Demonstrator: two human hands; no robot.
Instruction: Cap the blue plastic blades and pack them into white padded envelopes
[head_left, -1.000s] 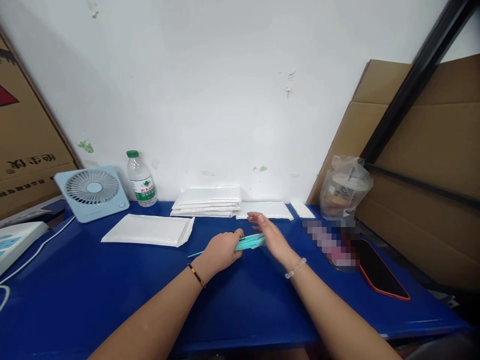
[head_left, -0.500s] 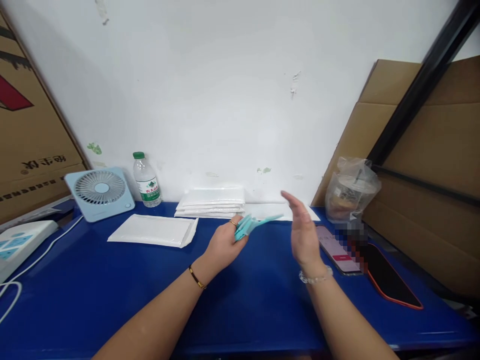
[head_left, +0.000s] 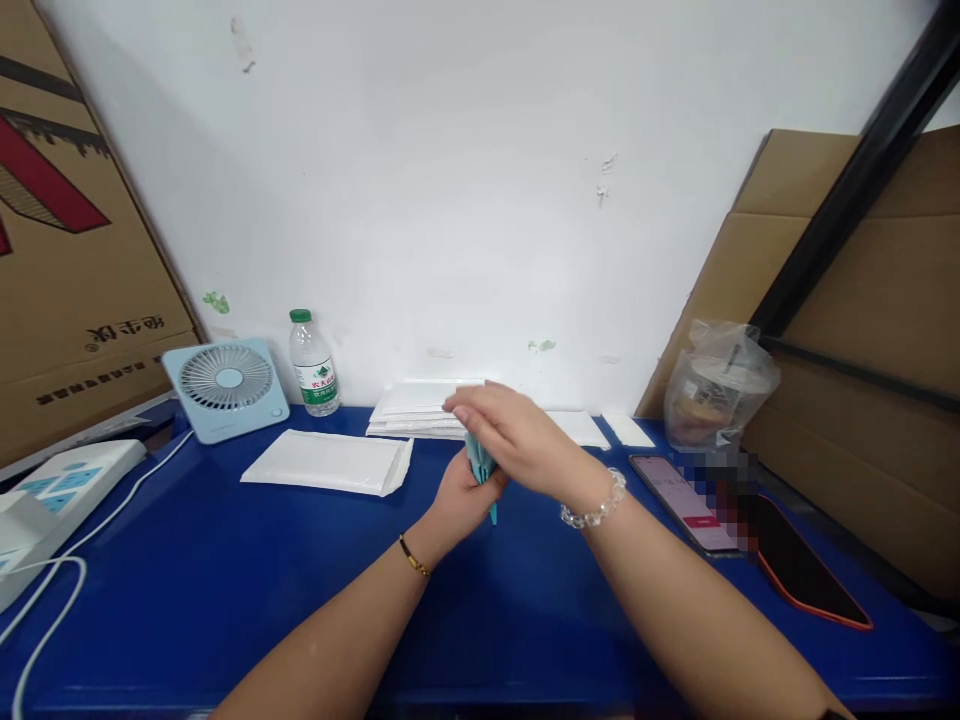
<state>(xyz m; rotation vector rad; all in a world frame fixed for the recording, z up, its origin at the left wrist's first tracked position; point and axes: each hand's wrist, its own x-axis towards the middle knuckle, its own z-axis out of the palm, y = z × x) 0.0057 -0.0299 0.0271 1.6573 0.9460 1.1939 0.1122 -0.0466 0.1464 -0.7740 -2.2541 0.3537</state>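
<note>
My left hand [head_left: 463, 498] is closed round a thin, folded teal piece [head_left: 480, 460] and holds it above the table. Its exact kind does not show, as both hands cover most of it. A narrow teal tip points down below the fingers. My right hand [head_left: 517, 440] lies across its top, fingers stretched out and together, palm turned towards it. Behind the hands is a stack of white padded envelopes [head_left: 416, 405], partly hidden by the right fingers. A single white padded envelope [head_left: 326, 462] lies flat to the left.
On the blue table [head_left: 187, 600] stand a light blue fan [head_left: 229, 385], a water bottle [head_left: 315, 375] and a white power strip [head_left: 60, 490] with cables. To the right are two phones [head_left: 686, 505] [head_left: 810, 565], a bagged cup [head_left: 720, 390] and white paper pieces [head_left: 628, 431].
My right hand has swung left from beside the teal piece onto its top. The teal piece has turned from pointing right to pointing down. The view has shifted slightly left.
</note>
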